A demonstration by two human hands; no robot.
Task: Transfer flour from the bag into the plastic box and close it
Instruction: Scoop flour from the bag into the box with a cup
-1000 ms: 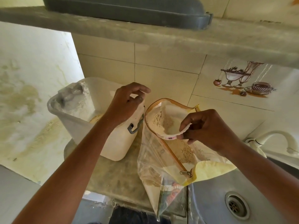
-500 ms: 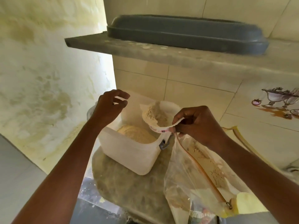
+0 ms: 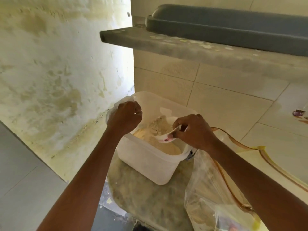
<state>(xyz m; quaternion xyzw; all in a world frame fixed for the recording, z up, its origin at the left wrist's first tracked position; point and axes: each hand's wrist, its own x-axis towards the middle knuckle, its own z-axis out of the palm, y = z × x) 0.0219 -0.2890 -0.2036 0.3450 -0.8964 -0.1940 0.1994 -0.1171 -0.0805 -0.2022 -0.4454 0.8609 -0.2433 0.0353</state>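
The plastic box (image 3: 150, 162) stands open on the worktop (image 3: 141, 194), a mound of flour (image 3: 158, 139) inside it; the right hand (image 3: 193, 130) hovers over the box's right side, fingers and thumb pinching a small white scoop (image 3: 165, 138) that is tipped over the flour; the left hand (image 3: 125, 115) is at the box's far-left rim, fingers curled, though whether they grip the rim cannot be told; the clear flour bag (image 3: 213, 197) slumps just beside the box on the right, under the right forearm; a grey lid (image 3: 225, 22) lies on the shelf (image 3: 183, 45) above.
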